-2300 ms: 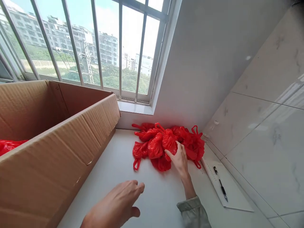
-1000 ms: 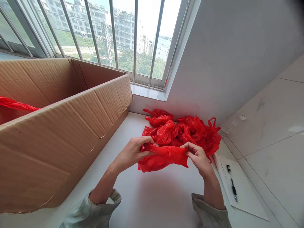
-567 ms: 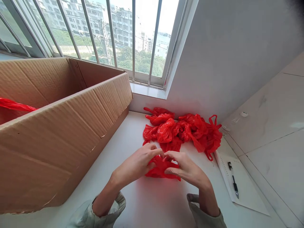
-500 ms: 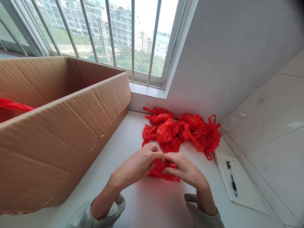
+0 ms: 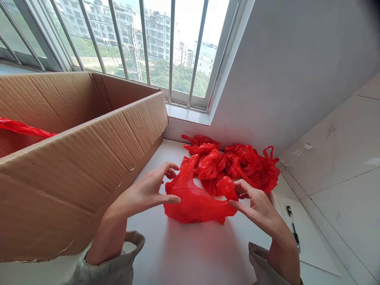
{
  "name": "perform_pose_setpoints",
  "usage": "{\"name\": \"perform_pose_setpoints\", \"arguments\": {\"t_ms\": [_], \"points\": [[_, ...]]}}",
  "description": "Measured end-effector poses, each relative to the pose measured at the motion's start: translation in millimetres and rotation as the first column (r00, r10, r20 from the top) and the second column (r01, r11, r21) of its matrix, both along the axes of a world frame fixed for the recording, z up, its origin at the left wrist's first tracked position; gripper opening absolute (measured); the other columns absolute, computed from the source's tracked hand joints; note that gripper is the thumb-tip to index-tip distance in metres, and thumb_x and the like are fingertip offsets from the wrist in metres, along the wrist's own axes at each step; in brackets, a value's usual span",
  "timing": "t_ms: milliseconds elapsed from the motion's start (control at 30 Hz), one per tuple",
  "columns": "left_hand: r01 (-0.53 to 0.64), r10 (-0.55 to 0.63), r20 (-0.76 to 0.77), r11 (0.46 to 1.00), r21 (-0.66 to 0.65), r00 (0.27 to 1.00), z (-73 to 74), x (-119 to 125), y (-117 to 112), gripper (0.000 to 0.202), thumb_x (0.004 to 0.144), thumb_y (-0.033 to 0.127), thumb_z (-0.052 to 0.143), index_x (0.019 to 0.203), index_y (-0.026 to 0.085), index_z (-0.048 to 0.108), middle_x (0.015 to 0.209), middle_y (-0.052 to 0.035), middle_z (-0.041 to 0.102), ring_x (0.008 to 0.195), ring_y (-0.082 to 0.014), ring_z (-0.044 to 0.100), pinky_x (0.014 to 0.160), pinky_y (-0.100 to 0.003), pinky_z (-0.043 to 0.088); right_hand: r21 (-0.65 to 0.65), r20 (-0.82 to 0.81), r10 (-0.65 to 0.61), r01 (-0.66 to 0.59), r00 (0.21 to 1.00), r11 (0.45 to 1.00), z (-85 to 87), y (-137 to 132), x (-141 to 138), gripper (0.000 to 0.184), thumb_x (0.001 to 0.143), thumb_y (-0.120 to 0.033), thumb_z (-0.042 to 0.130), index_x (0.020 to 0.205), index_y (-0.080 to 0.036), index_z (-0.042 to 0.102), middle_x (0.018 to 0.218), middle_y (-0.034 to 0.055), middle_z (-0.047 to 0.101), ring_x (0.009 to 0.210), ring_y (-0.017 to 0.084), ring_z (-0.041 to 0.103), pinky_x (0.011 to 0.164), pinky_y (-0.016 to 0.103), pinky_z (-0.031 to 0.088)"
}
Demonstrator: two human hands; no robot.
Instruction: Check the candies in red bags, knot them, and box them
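Note:
I hold one red plastic bag (image 5: 194, 202) between both hands, a little above the white counter (image 5: 196, 253). My left hand (image 5: 145, 190) pinches its left side, where one handle loop stands up. My right hand (image 5: 257, 204) pinches its right side and the other bunched handle. The bag is spread out between them. Behind it, a pile of crumpled red bags (image 5: 237, 164) lies against the wall.
A large open cardboard box (image 5: 80, 158) fills the left, with red plastic (image 5: 20, 127) showing inside. A sheet of paper (image 5: 308, 253) with a pen (image 5: 293, 229) lies at the right by the tiled wall. A barred window is behind.
My hands, close together on the bunched bag half a second ago, have moved apart and pulled the bag open and wider. Before that, my right hand took it from the pile.

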State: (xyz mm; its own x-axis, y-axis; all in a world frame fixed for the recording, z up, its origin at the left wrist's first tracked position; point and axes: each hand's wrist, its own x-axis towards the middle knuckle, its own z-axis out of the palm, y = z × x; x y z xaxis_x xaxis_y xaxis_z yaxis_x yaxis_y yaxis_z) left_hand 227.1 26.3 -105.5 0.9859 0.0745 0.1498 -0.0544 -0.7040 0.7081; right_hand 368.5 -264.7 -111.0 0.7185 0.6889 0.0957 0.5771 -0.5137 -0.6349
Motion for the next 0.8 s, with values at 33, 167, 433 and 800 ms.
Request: {"name": "perform_pose_setpoints", "arguments": {"t_ms": [33,167,433,800], "points": [[-0.019,0.019,0.026,1.000,0.006,0.999,-1.5,1.9,-10.4,0.066,0.078,0.044,0.077,0.131,0.026,0.042,0.119,-0.0040,0.059,0.106,-0.0223,0.058,0.086,-0.032,0.048,-0.010,-0.015,0.012,-0.012,1.000,1.000,0.3,2.9,-3.3,0.018,0.086,-0.032,0.063,0.102,-0.027,0.058,0.090,-0.0004,0.066,0.079,0.017,0.060,0.066,0.026,0.043],[-0.093,0.086,0.095,0.993,0.067,0.992,-4.2,11.4,-49.7,0.031,0.094,0.044,0.058,0.116,0.023,0.053,0.097,-0.0019,0.062,0.083,-0.0201,0.058,0.074,-0.031,0.045,-0.063,0.003,0.108,-0.108,0.994,0.992,-1.7,17.3,-13.2,0.020,0.085,-0.035,0.067,0.102,-0.025,0.063,0.083,0.0002,0.066,0.071,0.017,0.057,0.062,0.027,0.040],[-0.341,0.332,0.302,0.940,-0.026,0.893,2.4,6.3,-18.1,0.018,0.090,0.039,0.062,0.088,0.022,0.068,0.098,-0.0011,0.060,0.080,-0.0172,0.056,0.065,-0.028,0.041,0.357,0.073,-0.246,0.205,0.967,0.911,5.2,4.3,-4.4,0.023,0.090,-0.043,0.061,0.081,-0.023,0.067,0.082,0.0019,0.070,0.070,0.017,0.059,0.060,0.027,0.041],[0.464,-0.468,-0.069,0.883,-0.075,0.881,30.6,-17.1,-16.2,0.010,0.088,0.026,0.070,0.078,0.027,0.066,0.084,0.0027,0.067,0.074,-0.0143,0.061,0.069,-0.023,0.048,0.487,-0.196,-0.203,0.275,0.959,0.829,12.5,-25.5,-9.8,0.034,0.080,-0.050,0.073,0.066,-0.022,0.059,0.063,-0.0017,0.053,0.063,0.014,0.044,0.060,0.026,0.038]]}}
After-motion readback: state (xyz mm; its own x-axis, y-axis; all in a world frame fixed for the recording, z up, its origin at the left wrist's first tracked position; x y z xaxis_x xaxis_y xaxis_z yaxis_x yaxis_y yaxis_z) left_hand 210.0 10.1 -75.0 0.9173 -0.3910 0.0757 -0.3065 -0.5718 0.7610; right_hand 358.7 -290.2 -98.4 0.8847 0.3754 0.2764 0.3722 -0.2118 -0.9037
